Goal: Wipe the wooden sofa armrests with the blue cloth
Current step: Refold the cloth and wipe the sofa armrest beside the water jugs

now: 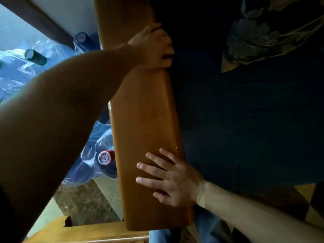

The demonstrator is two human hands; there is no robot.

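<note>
Lengthwise, the wooden armrest (pixel 143 130) runs away from the flat, open-fingered right hand (pixel 172 179) toward the left hand (pixel 154 48), which is clenched over something dark at the inner edge, the blue cloth unseen.

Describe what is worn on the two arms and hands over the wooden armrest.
Both forearms are bare, with no sleeves in view. The left hand and right hand wear no gloves, and no rings or watch are visible. Lighting is dim, so small details cannot be told.

Red bottle cap (pixel 105 157): single round mark, possibly "S"; unclear.
</note>
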